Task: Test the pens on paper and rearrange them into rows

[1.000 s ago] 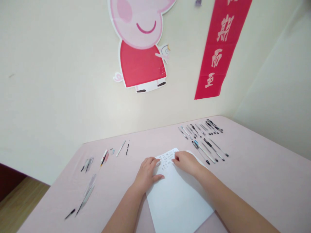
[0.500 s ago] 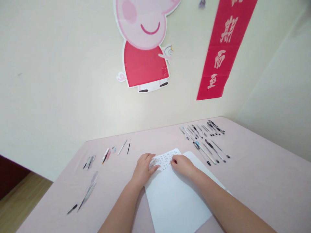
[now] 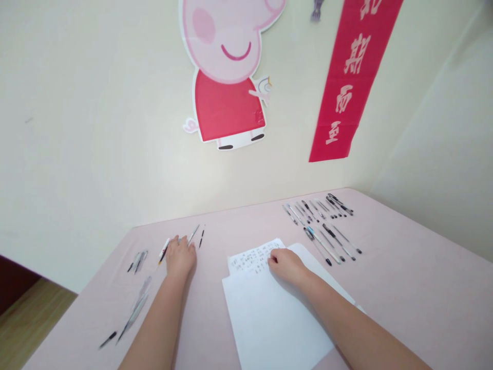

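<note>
My left hand (image 3: 181,257) reaches down at the left part of the table, fingers apart. It covers several small things between a white-and-black pen (image 3: 164,250) and a pale pen (image 3: 193,234); whether it touches them I cannot tell. My right hand (image 3: 287,264) is closed and rests on white paper. What it grips, if anything, is hidden. By its fingertips lies a sheet with handwriting (image 3: 246,259), partly under a blank white sheet (image 3: 265,313).
Several pens (image 3: 333,244) lie in rows at the right, with more pens and refills (image 3: 319,210) behind them. At the left are a bundle of pens (image 3: 137,261), a clear sleeve with a pen (image 3: 133,313) and a black pen cap (image 3: 112,335). A wall stands behind the pink table (image 3: 404,288).
My left hand has left the paper and moved left to the small things there. The written sheet's left side now shows. My right hand stays closed on the paper.
</note>
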The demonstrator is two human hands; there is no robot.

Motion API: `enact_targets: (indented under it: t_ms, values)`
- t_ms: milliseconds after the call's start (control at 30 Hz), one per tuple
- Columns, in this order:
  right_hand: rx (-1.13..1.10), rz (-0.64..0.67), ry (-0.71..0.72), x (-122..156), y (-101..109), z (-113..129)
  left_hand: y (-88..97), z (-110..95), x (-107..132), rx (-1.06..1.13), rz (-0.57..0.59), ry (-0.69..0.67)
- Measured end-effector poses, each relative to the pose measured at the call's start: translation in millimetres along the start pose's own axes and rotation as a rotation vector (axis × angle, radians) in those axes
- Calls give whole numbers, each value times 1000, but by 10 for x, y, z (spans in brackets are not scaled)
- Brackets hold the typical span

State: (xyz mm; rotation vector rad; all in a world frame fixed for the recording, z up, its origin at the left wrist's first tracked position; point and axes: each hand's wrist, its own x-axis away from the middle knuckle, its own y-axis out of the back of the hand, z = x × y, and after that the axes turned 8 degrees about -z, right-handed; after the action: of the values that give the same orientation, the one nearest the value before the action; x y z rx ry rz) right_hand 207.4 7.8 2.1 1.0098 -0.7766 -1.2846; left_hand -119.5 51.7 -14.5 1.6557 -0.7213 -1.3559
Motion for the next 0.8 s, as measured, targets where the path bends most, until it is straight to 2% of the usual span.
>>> enact_targets:
  t_ms: [267, 433, 600, 800]
  values:
    - [-7, -9, -2, 3, 12, 7, -8, -93, -201, -96, 95, 75]
    - [-9, -6, 0, -13, -13, -14, -30, -152, -186, -131, 60, 30]
    - [-16, -3, -1, -19, -12, -16, -119, -224, -168, -33, 48, -34]
    - [-15, -8, 7, -9, 1, -14, -172, -345, -164, 117, 131, -85]
